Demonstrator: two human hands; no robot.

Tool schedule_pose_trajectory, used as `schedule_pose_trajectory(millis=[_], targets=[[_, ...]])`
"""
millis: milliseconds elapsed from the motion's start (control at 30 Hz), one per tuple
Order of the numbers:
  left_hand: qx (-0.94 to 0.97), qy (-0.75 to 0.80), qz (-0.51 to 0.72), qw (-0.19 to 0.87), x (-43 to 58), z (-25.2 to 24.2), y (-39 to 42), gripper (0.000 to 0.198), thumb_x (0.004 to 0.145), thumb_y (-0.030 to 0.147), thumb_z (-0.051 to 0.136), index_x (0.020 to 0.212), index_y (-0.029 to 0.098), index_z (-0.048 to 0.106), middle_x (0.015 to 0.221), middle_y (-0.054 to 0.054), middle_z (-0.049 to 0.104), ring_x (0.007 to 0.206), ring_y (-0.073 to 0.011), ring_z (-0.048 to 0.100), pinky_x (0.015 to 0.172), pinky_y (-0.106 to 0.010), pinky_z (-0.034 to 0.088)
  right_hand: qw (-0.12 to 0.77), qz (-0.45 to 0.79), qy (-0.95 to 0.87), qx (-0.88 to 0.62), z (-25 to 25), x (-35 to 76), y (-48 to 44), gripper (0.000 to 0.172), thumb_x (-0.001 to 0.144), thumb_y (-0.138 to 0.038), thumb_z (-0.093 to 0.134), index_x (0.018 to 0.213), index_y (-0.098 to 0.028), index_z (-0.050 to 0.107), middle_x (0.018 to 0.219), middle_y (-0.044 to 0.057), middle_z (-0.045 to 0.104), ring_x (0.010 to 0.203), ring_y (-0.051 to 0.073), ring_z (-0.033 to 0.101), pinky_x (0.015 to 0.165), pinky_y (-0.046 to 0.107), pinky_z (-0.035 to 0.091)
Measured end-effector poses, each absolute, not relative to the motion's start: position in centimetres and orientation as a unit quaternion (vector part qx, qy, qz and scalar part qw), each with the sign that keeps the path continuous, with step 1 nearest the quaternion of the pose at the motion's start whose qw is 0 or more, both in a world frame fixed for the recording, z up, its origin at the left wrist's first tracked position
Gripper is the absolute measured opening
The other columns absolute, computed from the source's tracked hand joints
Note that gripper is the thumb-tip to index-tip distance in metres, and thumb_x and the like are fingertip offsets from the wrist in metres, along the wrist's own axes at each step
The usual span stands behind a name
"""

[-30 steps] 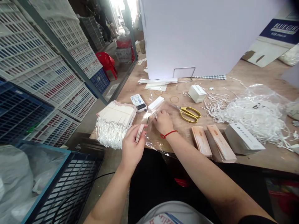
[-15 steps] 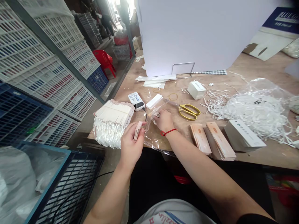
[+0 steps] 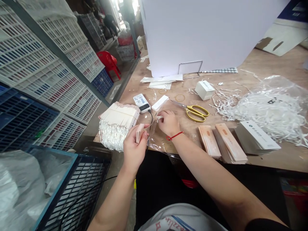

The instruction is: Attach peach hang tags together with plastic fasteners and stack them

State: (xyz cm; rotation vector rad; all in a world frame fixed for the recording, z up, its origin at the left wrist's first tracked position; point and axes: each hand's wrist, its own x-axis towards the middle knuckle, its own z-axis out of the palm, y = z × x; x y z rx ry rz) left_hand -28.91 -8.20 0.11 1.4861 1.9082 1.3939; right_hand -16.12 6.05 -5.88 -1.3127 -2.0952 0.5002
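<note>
My left hand (image 3: 134,147) is closed around a small stack of cards (image 3: 139,133), held on edge near the table's front. To its right, my right hand (image 3: 169,123), with a red cord bracelet at the wrist, has its fingers curled together over a clear plastic bag (image 3: 156,141). A small whitish bit shows at its fingertips, too small to name. Beside my left hand lies a thick banded bundle of cards (image 3: 120,114) with white strings hanging from its front. Yellow-handled scissors (image 3: 197,113) lie just beyond my right hand.
Card stacks (image 3: 209,141) stand along the front edge at right, before a plastic bag of white strings (image 3: 269,109). A white device (image 3: 141,102) with a black cable sits behind the bundle. A large white panel (image 3: 192,35) rises at the back; crates (image 3: 79,189) stand left.
The view has shifted slightly. My right hand's fingers have curled in more over the plastic bag, and the cards in my left hand have tipped a little more upright.
</note>
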Motion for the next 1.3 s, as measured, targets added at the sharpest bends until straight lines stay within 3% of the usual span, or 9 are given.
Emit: schedule_pose_trajectory(millis=[133,333,500,767,967,1167,1300], targets=[[0.539,0.653,0.503,0.173,-29.2,-0.2,-8.4,0.024,0.092,0.026,0.063,0.114,0.023,0.072,0.095,-0.004,0.073,0.091,-0.0186,0.068,0.091,-0.033,0.052,0.287,0.114,-0.805,-0.506,-5.9,-16.4,5.4,0.026,0.090,-0.023,0.055,0.111,-0.018,0.070,0.120,0.012,0.069,0.113,0.030,0.055,0.099,0.042,0.039],[0.549,0.645,0.505,0.165,-29.3,-0.2,-8.3,0.022,0.092,0.025,0.064,0.113,0.023,0.072,0.096,-0.003,0.073,0.092,-0.0177,0.068,0.093,-0.032,0.051,0.206,0.069,-0.833,-0.509,-7.1,-17.2,5.5,0.036,0.102,-0.031,0.043,0.127,-0.010,0.059,0.129,0.018,0.061,0.118,0.029,0.049,0.097,0.039,0.039],[0.561,0.637,0.504,0.158,-29.1,-0.1,-8.2,0.021,0.092,0.023,0.064,0.111,0.024,0.073,0.099,-0.003,0.073,0.092,-0.0169,0.067,0.093,-0.031,0.050,0.181,0.041,-0.835,-0.518,-7.5,-17.6,5.4,0.037,0.103,-0.033,0.039,0.122,-0.008,0.058,0.125,0.022,0.059,0.115,0.033,0.048,0.096,0.044,0.037],[0.562,0.635,0.506,0.159,-28.9,-0.1,-8.1,0.021,0.093,0.023,0.063,0.111,0.023,0.073,0.099,-0.004,0.073,0.092,-0.0172,0.068,0.093,-0.032,0.051,0.145,0.034,-0.843,-0.517,-6.9,-17.8,5.1,0.029,0.101,-0.020,0.036,0.115,-0.013,0.060,0.118,0.019,0.064,0.109,0.032,0.056,0.091,0.045,0.041],[0.563,0.634,0.504,0.165,-28.9,0.0,-8.0,0.022,0.092,0.023,0.065,0.112,0.025,0.073,0.103,-0.004,0.073,0.095,-0.0178,0.068,0.094,-0.033,0.051,0.125,0.059,-0.844,-0.518,-6.2,-18.1,5.1,0.029,0.099,-0.014,0.037,0.107,-0.013,0.064,0.110,0.017,0.071,0.101,0.028,0.066,0.082,0.037,0.048],[0.543,0.636,0.521,0.167,-29.0,-0.5,-8.2,0.021,0.093,0.026,0.064,0.112,0.024,0.072,0.109,-0.005,0.073,0.093,-0.0181,0.070,0.095,-0.035,0.052,0.124,0.075,-0.820,-0.554,-5.7,-17.8,5.0,0.030,0.103,-0.026,0.035,0.106,-0.014,0.063,0.093,0.015,0.074,0.093,0.028,0.071,0.078,0.036,0.051],[0.535,0.635,0.528,0.180,-28.8,-0.9,-8.4,0.020,0.094,0.027,0.063,0.111,0.023,0.072,0.107,-0.006,0.073,0.094,-0.0189,0.070,0.097,-0.037,0.052,0.124,0.076,-0.809,-0.570,-5.5,-17.7,4.9,0.036,0.107,-0.032,0.026,0.115,-0.016,0.057,0.102,0.015,0.073,0.089,0.029,0.073,0.072,0.037,0.053]])
